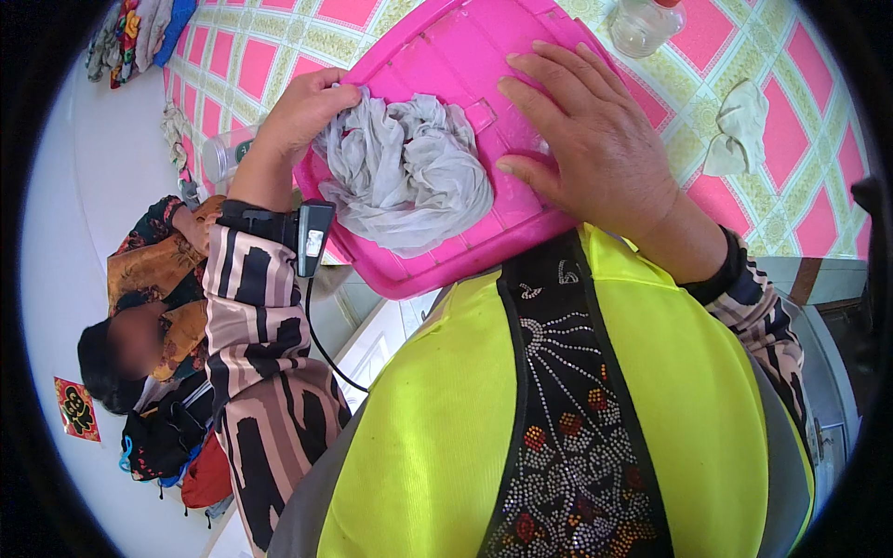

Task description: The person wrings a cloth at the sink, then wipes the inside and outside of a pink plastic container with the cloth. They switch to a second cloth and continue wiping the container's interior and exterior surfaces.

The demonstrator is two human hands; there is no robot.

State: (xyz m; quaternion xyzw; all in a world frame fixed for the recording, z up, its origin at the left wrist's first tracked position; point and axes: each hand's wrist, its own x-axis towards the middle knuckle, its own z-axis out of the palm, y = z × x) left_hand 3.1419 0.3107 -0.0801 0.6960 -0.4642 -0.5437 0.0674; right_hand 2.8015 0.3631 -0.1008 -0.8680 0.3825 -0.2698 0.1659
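A pink plastic lid [446,63] with a raised rim lies before me, its near side against my yellow vest. On it sits a crumpled, damp-looking pale grey cloth [425,181], bunched in loose folds. My left hand [303,115] grips the lid's left edge, the thumb on top beside the cloth's upper corner and the other fingers mostly hidden. My right hand [593,132] rests palm down on the right part of the lid, fingers spread, apart from the cloth.
A pink checked tablecloth [802,91] covers the table. On it are a clear jar [645,28], a pale cloth [739,129] and a lidded clear container [227,153]. Another person [146,300] is at the left. A cable [321,342] hangs from my left wrist device.
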